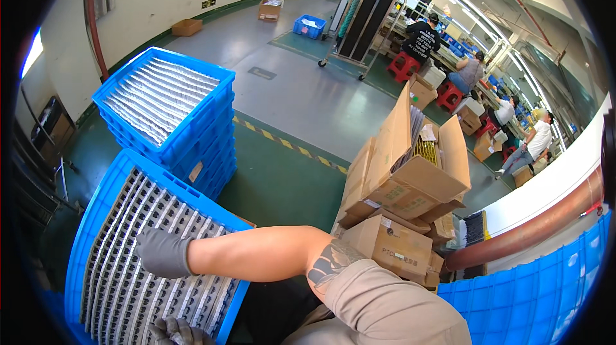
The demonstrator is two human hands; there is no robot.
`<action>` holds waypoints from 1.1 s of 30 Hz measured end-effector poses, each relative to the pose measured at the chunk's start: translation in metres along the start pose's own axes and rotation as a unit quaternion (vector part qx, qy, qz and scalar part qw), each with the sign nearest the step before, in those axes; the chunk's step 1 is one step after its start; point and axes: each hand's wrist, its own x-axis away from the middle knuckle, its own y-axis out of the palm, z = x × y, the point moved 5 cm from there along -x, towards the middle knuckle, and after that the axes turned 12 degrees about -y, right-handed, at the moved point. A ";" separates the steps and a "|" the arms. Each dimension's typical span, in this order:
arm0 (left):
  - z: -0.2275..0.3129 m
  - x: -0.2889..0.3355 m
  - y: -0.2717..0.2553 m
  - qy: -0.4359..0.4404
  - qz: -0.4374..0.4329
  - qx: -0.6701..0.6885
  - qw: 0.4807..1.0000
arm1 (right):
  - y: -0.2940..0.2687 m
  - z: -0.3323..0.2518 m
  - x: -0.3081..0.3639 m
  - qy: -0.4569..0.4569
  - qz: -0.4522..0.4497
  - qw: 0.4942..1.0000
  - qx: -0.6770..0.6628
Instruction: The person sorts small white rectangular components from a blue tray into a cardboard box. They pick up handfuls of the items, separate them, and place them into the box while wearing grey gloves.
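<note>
A blue crate (77, 242) at the lower left holds rows of pale strips set with small black parts (128, 236). Over the middle of these rows is my right hand (164, 253) in a grey glove, its forearm crossing from the right. Its fingers look curled down toward the strips, and whatever they pinch is hidden beneath the hand. My left hand (178, 332), gloved in grey too, rests at the crate's near end by the picture's lower edge. Its fingers are bent inward over the strip ends; what lies under them does not show.
Behind the crate stands a stack of blue crates (205, 146), the top one full of silvery strips (160, 91). Opened cardboard boxes (404, 184) are piled to the right. Blue crate walls (532, 287) rise at lower right. A wheeled rack (366, 24) and seated people are farther off.
</note>
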 end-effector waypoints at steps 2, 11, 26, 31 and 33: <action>-0.002 -0.003 -0.001 -0.006 -0.016 -0.005 1.000 | -0.007 0.003 0.006 0.003 0.003 1.000 -0.014; -0.002 -0.004 -0.013 0.091 0.216 0.002 0.972 | -0.028 0.010 0.009 -0.017 0.081 0.996 -0.019; -0.004 -0.002 -0.007 0.044 0.141 -0.042 0.988 | -0.103 -0.093 0.019 -0.087 0.049 0.944 -0.314; -0.006 -0.011 -0.006 0.014 0.172 -0.040 0.984 | -0.102 -0.099 0.020 -0.072 0.025 0.966 -0.248; -0.007 -0.011 -0.006 0.021 0.186 -0.042 0.981 | -0.102 -0.098 0.021 -0.061 0.037 0.960 -0.269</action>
